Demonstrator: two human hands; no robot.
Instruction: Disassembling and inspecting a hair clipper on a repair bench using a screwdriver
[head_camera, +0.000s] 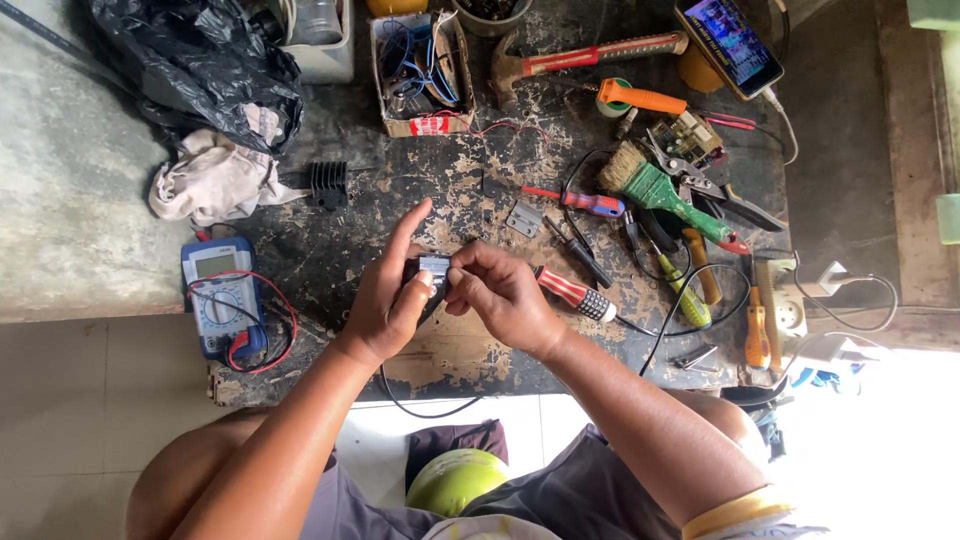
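Left to right across worn bench (330, 240): blue multimeter (222, 300) with red leads at left edge, black finned heatsink (328, 184) beyond. Centre, your left hand (385, 305) wraps small black component (432, 272), index finger raised; your right hand (500, 295) pinches its right end, thumb and fingertips closed on it. Part sits between both hands, above bench, long axis roughly crosswise, black cable (420, 408) trailing toward you. Red-handled screwdriver (572, 293) just beside right hand. Open cardboard box (425, 70) behind holds tangled blue wires. Green-handled brush (655, 185) farther right.

Worn, paint-chipped workbench (470, 360) above pale tiled floor (60, 420), daylight at right.
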